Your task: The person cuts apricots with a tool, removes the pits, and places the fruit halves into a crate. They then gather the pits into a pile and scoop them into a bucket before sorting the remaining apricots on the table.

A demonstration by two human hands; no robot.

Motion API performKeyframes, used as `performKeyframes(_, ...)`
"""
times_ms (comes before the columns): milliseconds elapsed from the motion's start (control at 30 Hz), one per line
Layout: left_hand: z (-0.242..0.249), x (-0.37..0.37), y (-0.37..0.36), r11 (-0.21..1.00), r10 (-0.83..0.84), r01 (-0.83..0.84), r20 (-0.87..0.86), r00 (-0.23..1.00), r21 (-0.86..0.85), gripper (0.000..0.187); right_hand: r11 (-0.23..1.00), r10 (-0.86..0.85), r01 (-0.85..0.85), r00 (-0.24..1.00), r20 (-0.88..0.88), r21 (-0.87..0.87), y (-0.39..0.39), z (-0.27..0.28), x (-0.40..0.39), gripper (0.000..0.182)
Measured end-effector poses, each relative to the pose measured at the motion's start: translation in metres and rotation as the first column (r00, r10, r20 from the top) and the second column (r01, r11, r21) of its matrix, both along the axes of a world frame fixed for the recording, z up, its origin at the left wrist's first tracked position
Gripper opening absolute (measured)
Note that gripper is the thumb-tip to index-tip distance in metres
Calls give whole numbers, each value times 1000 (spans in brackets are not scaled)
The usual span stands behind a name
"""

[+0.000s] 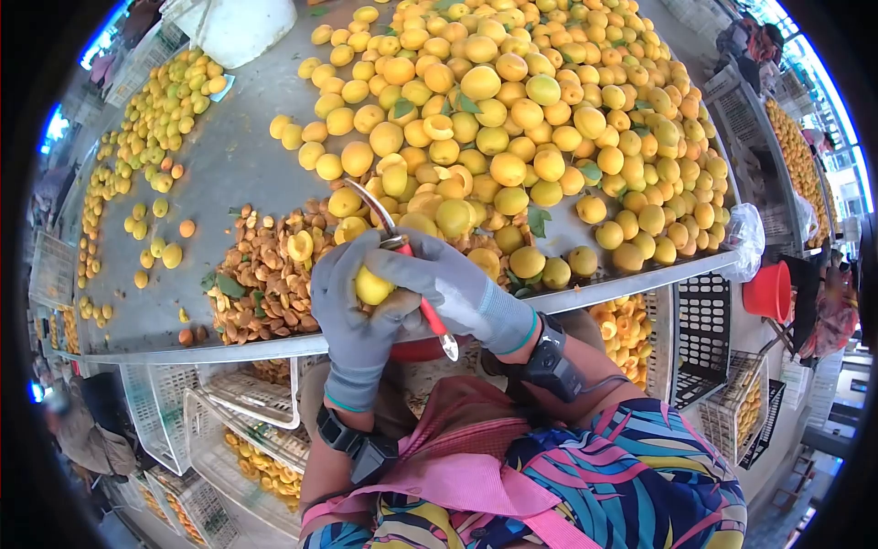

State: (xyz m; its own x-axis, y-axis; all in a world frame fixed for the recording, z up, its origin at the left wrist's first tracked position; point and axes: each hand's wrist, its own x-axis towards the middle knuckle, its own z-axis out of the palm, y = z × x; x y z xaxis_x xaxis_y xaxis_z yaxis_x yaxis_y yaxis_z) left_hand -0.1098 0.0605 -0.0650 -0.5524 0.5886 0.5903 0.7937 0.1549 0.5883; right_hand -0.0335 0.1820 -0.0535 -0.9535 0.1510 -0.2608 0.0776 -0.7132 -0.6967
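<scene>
Gloved in grey, my left hand [343, 297] is closed around a yellow apricot [373, 285] at the table's front edge. My right hand [448, 284], in a matching glove, grips a knife with a red handle [433, 316]. Its curved blade [370, 203] points up and away, over the fruit. The right fingers also touch the apricot. Just beyond both hands lies a large heap of apricots [508, 169], with some halved ones at its near side. Left of my hands is a pile of brown apricot pits [265, 274].
More apricots [169, 101] lie at the left of the metal table [233, 156]. Crates [247, 439] stand below the front edge, some with halved fruit. A black crate [702, 320] and a red bucket [768, 291] are at the right. A white bucket [242, 27] stands at the back.
</scene>
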Motion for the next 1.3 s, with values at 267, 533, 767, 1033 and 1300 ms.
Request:
performKeyframes(267, 11, 8, -8, 977, 175, -180, -56, 983, -112, 82, 997, 66, -65, 997, 37, -52, -11, 7, 2, 27)
performKeyframes(533, -2, 10, -4, 965, -242, 123, 596, 766, 233, 71, 487, 19, 201, 970, -240, 850, 6, 14, 6, 46)
performKeyframes(767, -1, 8, -10, 966, -247, 4, 917, 314, 259, 51, 365, 30, 226, 967, -254, 903, 4, 10, 4, 49)
performKeyframes(1033, -24, 8, -15, 993, -67, 88, 229, 971, -83, 33, 310, 40, 283, 950, -310, 907, -2, -3, 10, 42)
performKeyframes(1300, 10, 24, 6, 960, -212, -122, 941, 264, 250, 44, 716, -179, 213, 976, -120, 665, -5, 3, 14, 27)
